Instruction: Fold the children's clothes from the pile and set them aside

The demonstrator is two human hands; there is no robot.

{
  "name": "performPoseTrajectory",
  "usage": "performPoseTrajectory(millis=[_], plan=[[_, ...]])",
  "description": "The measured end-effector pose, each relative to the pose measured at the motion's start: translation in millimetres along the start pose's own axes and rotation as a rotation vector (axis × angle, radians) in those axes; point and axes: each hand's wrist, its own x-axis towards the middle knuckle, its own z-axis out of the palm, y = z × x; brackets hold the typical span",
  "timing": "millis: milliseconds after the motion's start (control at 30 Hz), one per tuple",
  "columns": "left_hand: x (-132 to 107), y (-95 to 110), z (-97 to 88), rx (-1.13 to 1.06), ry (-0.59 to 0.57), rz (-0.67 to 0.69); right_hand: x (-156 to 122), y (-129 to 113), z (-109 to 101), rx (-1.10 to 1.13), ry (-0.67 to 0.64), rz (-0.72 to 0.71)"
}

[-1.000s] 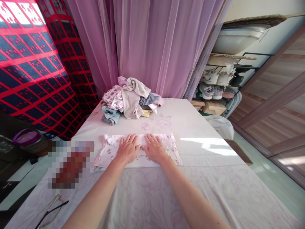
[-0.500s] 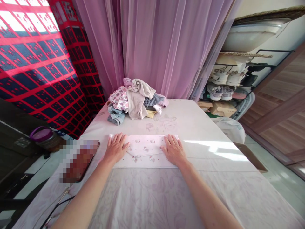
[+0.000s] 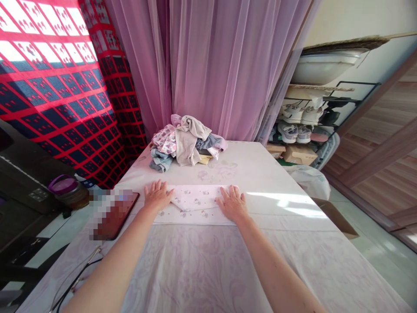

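A pale pink garment (image 3: 194, 202) with small printed figures lies folded into a flat band across the table. Its exact kind cannot be made out in this folded state. On the band's left end rests my left hand (image 3: 158, 196), palm down with the fingers spread. My right hand (image 3: 232, 203) lies flat on the right end, its fingers apart too. Beyond the band sits a heap of crumpled clothes (image 3: 187, 141) in beige, grey, denim blue and heart-patterned pink.
A phone (image 3: 119, 216) with a blurred screen lies left of my forearm, and cables (image 3: 76, 276) are nearer me. The tablecloth (image 3: 195, 269) is pale and floral. Purple curtains (image 3: 208, 69) hang behind; a shoe rack (image 3: 296, 117) and plastic bag (image 3: 309, 180) stand at the right.
The whole view has shifted slightly. My left hand's fingers are spread wider and it has moved a little on the garment; my right hand stays on the right end.
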Motion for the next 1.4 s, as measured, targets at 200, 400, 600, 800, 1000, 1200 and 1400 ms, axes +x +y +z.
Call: performPoseTrajectory(millis=[200,400,600,800,1000,1200,1400], plan=[[2.4,-7.8,-5.4,-0.016,-0.053,-0.052,0.9,-0.5,-0.9,0.017,-0.004,0.005],[-22.4,39.2,-8.1,-0.007,0.125,0.109,-0.4,-1.0,-3.1,0.023,0.004,-0.005],[-49.8,70.2,10.5,-0.049,0.062,0.264,1.9,0.9,-0.8,0.025,-0.007,-0.005],[-45.6,56.1,12.7,-0.061,0.074,0.275,-5.1,8.8,-0.3,0.162,0.125,0.017],[-55.3,67.1,7.7,-0.040,0.118,0.311,-15.4,31.7,-11.6,0.395,0.172,0.309],[-70.2,97.9,17.3,-0.076,0.123,0.507,-14.8,42.9,-27.5,0.454,0.021,0.392],[-74.2,101.9,26.5,-0.091,0.176,0.528,-4.9,44.7,-31.3,0.410,-0.052,0.415]])
